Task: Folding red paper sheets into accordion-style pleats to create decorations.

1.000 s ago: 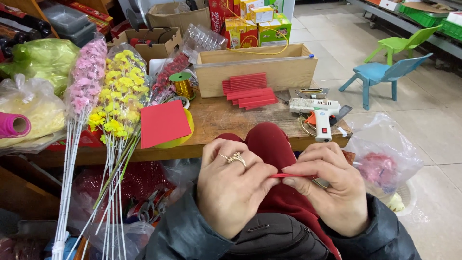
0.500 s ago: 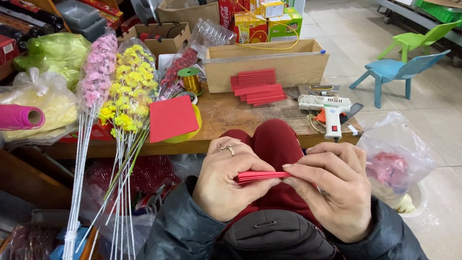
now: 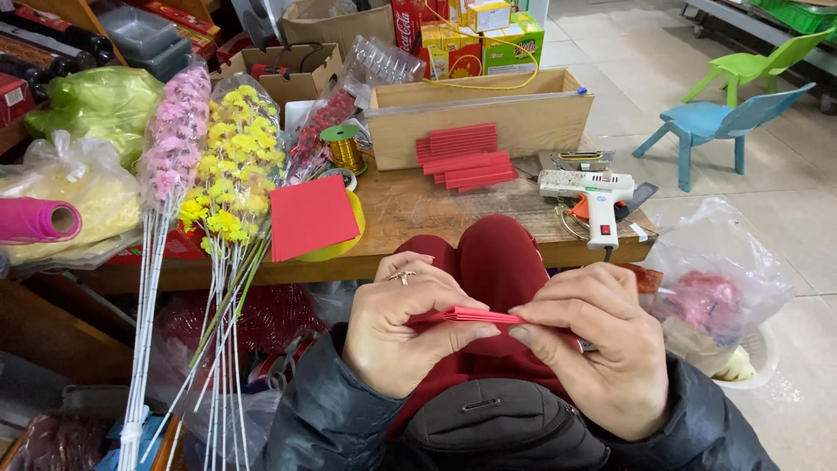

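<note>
At lower centre, the left hand [image 3: 397,336] and right hand [image 3: 597,349] are pinching a half-pleated red paper strip [image 3: 466,315]; finished red folded strips [image 3: 462,157] are lying at upper centre on the surface [image 3: 410,218].

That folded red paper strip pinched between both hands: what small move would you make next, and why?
Probably one more press along the crease. The folded red paper strip is pinched by the left hand and the right hand at its ends, and its layers look slightly fanned, unlike the flat folded red strips stacked on the wooden table.
</note>
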